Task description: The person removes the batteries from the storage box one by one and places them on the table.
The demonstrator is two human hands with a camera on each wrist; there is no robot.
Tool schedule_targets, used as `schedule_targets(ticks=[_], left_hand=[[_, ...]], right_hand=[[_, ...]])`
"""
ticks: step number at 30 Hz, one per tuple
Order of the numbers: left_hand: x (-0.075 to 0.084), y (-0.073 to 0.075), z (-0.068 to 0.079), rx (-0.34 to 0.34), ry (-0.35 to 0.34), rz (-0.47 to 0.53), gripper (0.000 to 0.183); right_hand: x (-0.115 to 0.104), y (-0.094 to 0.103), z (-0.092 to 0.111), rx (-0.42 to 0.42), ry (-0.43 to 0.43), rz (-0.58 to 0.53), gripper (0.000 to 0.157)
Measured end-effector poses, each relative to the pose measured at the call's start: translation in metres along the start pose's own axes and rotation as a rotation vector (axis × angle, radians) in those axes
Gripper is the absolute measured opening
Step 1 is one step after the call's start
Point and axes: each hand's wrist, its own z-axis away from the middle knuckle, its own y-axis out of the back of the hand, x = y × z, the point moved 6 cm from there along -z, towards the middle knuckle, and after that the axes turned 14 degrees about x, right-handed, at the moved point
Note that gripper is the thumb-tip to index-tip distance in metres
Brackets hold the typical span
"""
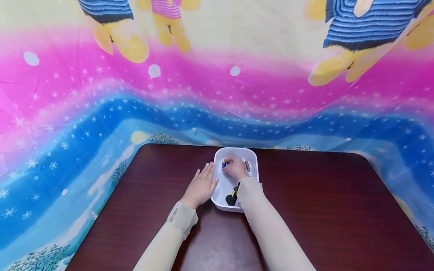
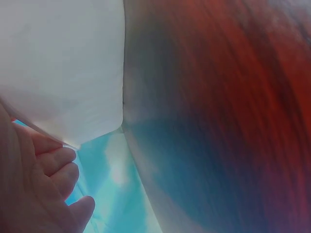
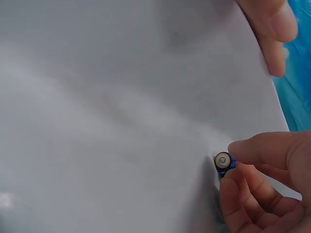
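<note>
A white tray (image 1: 219, 190) stands near the far edge of the table. Inside it, my right hand (image 1: 236, 168) pinches a blue battery (image 3: 223, 159) between thumb and fingers; its round end faces the camera in the right wrist view. Part of another round end shows just below it, mostly hidden by the fingers. My left hand (image 1: 200, 186) lies along the tray's left side, fingers straight and touching the rim. A reddish battery (image 1: 247, 166) lies by the tray's right wall. Nearer the front of the tray is a black object (image 1: 231, 198) with a yellow label, partly covered by the right sleeve.
The dark reddish wooden table (image 1: 325, 203) extends to both sides of the tray. Behind its far edge hangs a colourful cloth (image 1: 203, 86) with snowflakes and cartoon figures.
</note>
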Motion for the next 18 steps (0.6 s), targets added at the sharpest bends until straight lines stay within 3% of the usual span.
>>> schedule_targets(ticks=[10, 18], left_hand=[[0.000, -0.001, 0.001, -0.011, 0.012, 0.002, 0.059], [0.000, 0.000, 0.001, 0.006, 0.005, 0.008, 0.058]], right_hand=[[0.006, -0.010, -0.002, -0.047, -0.022, -0.006, 0.057], [0.009, -0.017, -0.002, -0.075, -0.066, -0.007, 0.061]])
